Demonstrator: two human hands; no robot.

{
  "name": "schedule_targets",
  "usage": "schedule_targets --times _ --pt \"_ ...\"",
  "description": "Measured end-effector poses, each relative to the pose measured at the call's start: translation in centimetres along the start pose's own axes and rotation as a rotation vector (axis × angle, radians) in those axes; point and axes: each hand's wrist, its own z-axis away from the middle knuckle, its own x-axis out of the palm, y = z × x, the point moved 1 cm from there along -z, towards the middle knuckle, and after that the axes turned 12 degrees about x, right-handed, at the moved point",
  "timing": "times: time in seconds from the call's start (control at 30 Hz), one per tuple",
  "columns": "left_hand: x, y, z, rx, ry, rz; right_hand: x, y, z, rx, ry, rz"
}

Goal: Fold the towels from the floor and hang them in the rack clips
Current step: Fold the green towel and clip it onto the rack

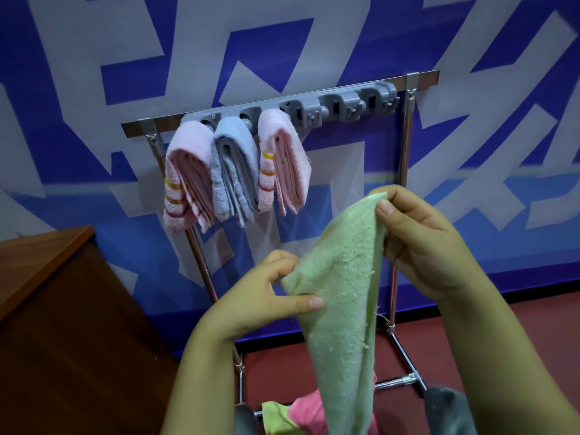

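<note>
A light green towel (342,293) hangs in front of me, held up by both hands. My left hand (260,296) pinches its lower left corner between thumb and fingers. My right hand (417,237) pinches the upper corner, higher and to the right. Behind stands a metal rack (405,196) with a grey clip bar (314,108). Folded towels hang in its three left clips: a pink striped towel (185,177), a blue towel (232,167) and a second pink towel (282,161). The three right clips hold nothing. On the floor below lie a pink towel (306,412) and a yellow-green towel (276,417).
A brown wooden cabinet (62,309) stands at the left, close to the rack's left leg. A blue and white patterned wall (314,42) is right behind the rack. The floor (423,346) is dark red. A grey cloth (448,409) lies at the bottom right.
</note>
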Motion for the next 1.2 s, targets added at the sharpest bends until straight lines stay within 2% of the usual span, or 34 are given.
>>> schedule_targets --times 0.1,0.23,0.37,0.53,0.67,0.8,0.93,1.07,1.2 --pt "-1.0 -0.1 0.7 -0.009 0.088 0.087 -0.8 -0.2 0.1 -0.009 0.062 -0.009" --pt "-2.5 0.5 0.9 0.025 0.255 0.187 -1.6 -0.1 0.1 -0.002 0.197 0.1" --pt "-3.4 2.2 0.1 0.159 0.474 0.122 -1.4 -1.3 0.6 -0.063 0.27 0.269" --pt "-3.5 3.2 -0.8 0.329 0.678 0.155 -1.4 -3.1 1.2 -0.169 0.348 0.32" --pt "-2.5 2.6 -1.0 0.224 0.723 0.268 -1.8 -1.8 1.1 -0.075 0.393 0.308" --pt "-2.1 2.2 -0.8 0.118 0.758 0.327 -2.0 -1.7 1.5 -0.069 0.4 0.298" --pt "-2.7 3.2 -0.2 0.185 0.771 0.544 -1.8 -2.7 2.0 -0.12 0.315 0.223" --pt "-2.9 4.1 0.4 0.312 0.686 0.74 -1.2 -3.7 2.4 -0.143 0.168 0.077" --pt "-2.6 3.5 0.1 0.259 0.691 0.872 -0.8 -3.8 2.2 -0.061 0.137 -0.037"
